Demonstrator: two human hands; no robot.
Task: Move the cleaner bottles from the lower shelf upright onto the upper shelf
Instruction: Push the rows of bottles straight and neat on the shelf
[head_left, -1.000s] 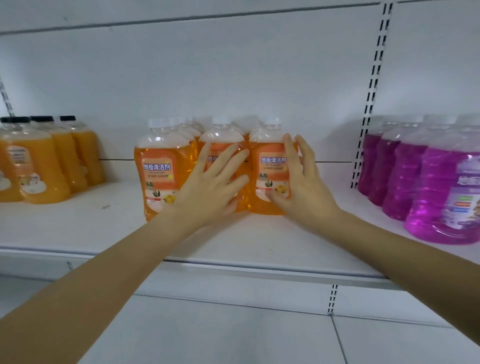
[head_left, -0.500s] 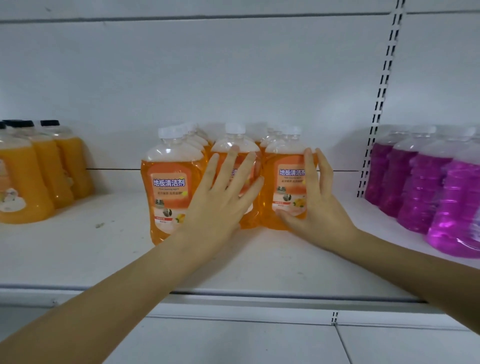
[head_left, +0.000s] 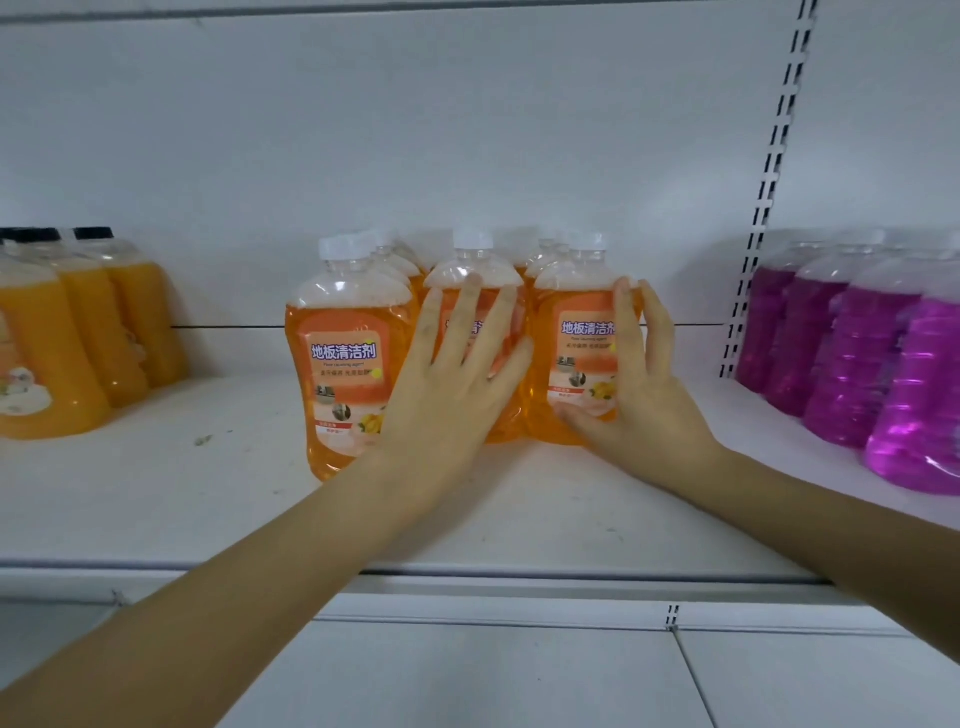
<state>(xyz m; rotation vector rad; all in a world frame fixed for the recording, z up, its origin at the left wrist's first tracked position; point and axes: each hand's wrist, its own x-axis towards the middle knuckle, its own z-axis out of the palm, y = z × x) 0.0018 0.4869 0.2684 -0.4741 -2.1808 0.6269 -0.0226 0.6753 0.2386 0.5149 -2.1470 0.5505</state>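
Note:
Several orange floor-cleaner bottles with white caps stand upright in a tight group on the white shelf (head_left: 156, 509). The front left bottle (head_left: 345, 358) stands free. My left hand (head_left: 457, 379) lies flat with spread fingers against the front of the middle bottle (head_left: 475, 275). My right hand (head_left: 641, 374) presses flat on the front and right side of the right bottle (head_left: 576, 343). Neither hand wraps around a bottle. More bottles stand behind these, mostly hidden.
Orange bottles with black caps (head_left: 78, 332) stand at the left of the shelf. Purple bottles (head_left: 872, 353) stand at the right, past a slotted upright (head_left: 769, 197). The white back panel rises behind. A lower white panel (head_left: 467, 670) shows below the shelf edge.
The view has shifted so the shelf and bottles sit lower and closer in frame. Both hands stay pressed flat on the front bottles, in nearly the same places.

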